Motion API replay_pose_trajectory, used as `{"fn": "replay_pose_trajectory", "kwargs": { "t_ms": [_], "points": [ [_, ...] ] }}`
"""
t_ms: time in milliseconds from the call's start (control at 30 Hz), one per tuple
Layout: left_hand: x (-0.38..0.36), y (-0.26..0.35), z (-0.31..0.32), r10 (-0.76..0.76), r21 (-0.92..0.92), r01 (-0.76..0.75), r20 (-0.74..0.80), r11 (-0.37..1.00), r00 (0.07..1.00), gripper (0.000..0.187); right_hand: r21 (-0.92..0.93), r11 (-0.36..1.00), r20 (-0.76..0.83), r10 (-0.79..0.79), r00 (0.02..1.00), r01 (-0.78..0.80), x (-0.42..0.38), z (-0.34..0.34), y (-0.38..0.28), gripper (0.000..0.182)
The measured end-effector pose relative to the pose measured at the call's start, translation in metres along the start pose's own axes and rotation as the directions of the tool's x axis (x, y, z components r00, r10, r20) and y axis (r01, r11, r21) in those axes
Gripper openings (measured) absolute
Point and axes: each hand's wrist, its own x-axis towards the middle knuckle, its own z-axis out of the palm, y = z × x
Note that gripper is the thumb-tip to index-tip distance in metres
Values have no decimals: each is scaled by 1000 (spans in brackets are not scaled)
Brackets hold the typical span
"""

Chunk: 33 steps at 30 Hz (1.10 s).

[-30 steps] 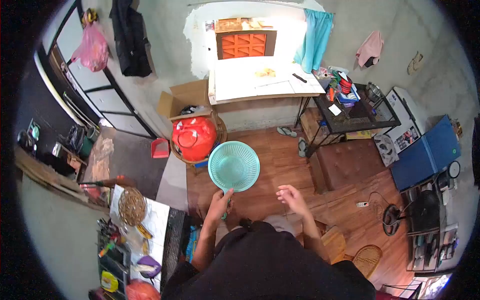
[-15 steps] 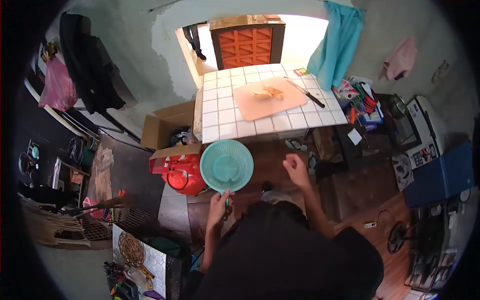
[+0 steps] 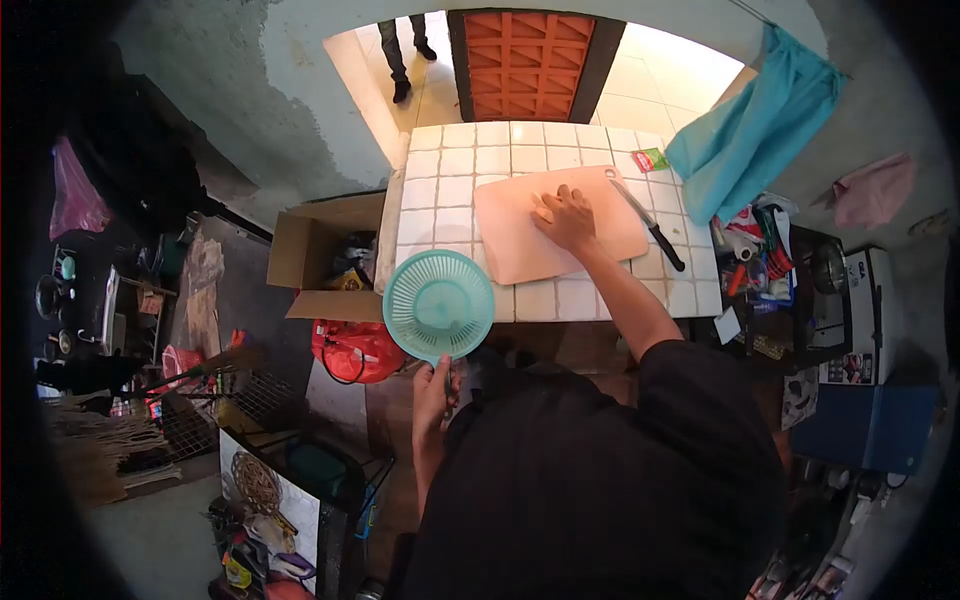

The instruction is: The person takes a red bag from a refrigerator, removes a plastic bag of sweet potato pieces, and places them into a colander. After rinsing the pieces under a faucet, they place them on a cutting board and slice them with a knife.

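1. Left hand (image 3: 434, 395): fingers closed round the basket's handle, thumb lying along the top. The grip hides most of the handle.
2. Basket (image 3: 438, 300): green plastic, slotted wall, open side up. Held out ahead of the body; in view it overlaps the near left corner of the worktop (image 3: 430, 215). Can't tell if it touches the tiles.
3. Right hand (image 3: 567, 220): arm stretched out over the worktop, palm down above the board (image 3: 510, 250). Fingers part-spread and bent downward. Can't tell if they have hold of anything; the hand covers that spot.
4. Board: pale pink, flat on the white tiles, set slightly askew, hang hole at the far right corner.
5. Knife (image 3: 663, 245): lies along the board's right side, black handle toward the near right, tip near the hole. Can't tell if the blade touches the board.
6. Packet (image 3: 648, 160): small, green and red, flat on the tiles beyond the knife, near the curtain (image 3: 755, 130).
7. Box (image 3: 310, 245): cardboard, flaps open, just left of the worktop, stuff inside. Red bag (image 3: 357, 352) sits just in front of it, close to the basket in view.
8. Far side, through the opening: another person's legs (image 3: 392, 55), dark trousers and shoes, left of an orange panel (image 3: 525, 65).
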Motion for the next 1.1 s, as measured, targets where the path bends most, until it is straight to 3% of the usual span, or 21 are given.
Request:
{"fn": "replay_pose_trajectory", "kwargs": {
  "t_ms": [67,200,267,300,333,400,433,500,533,567,633,667,733,767,833,867,900,967,1000,1067,1100],
  "points": [
    [10,10,4,-12,-3,12,-21,1000,1000,25,50,990,-137,-124,983,132,-1,5,9,29],
    [39,29,7,-23,18,22,54,1000,998,25,32,989,-218,-136,966,146,5,10,21,26],
    [55,38,10,-51,64,44,113,997,992,27,177,978,-375,-35,926,108,5,9,25,26],
    [60,45,11,-59,56,53,117,997,991,27,169,980,-367,-39,930,107,9,6,25,26],
    [66,52,13,-78,101,64,150,993,986,28,296,954,-342,148,928,-43,12,2,28,25],
    [81,57,14,-102,154,68,223,986,969,30,493,818,-213,444,871,-296,13,-8,32,28],
    [87,58,15,-115,149,82,230,985,966,30,480,822,-207,446,871,-306,13,-15,32,28],
    [98,67,15,-115,297,31,269,954,956,30,872,459,-105,516,850,-171,17,-28,25,28],
    [102,72,16,-125,315,22,311,949,942,33,950,302,-93,517,851,-80,20,-47,-3,25],
    [106,74,15,-138,311,40,300,950,944,33,949,299,-75,515,854,-97,20,-57,-20,25],
    [114,77,15,-145,284,27,406,958,902,35,911,381,59,263,963,-160,15,-73,-48,19],
    [118,78,15,-151,297,23,417,954,896,34,909,383,63,266,962,-165,14,-83,-65,19],
    [122,82,16,-156,309,16,435,951,887,33,639,676,418,94,904,-366,15,-95,-98,21],
    [122,83,17,-162,321,12,446,947,881,33,633,680,424,96,901,-371,15,-89,-106,21],
    [124,88,17,-177,318,19,477,948,861,33,487,866,206,15,978,-116,13,-76,-117,29],
    [124,90,16,-185,320,15,507,947,842,33,524,774,417,129,899,-355,16,-75,-118,35],
    [125,90,14,-183,319,14,506,948,843,33,525,775,416,127,900,-352,15,-73,-118,35],
    [129,88,10,-212,315,33,551,948,808,33,624,745,251,97,963,-237,11,-65,-112,25],
    [132,88,8,-207,314,28,552,949,808,33,624,746,246,95,965,-233,11,-65,-110,25],
    [134,86,7,-198,314,10,574,949,794,34,789,566,295,-11,955,-237,6,-67,-105,26],
    [133,86,8,-196,312,8,577,950,793,34,788,569,294,-12,956,-236,3,-71,-104,26]
  ]
}}
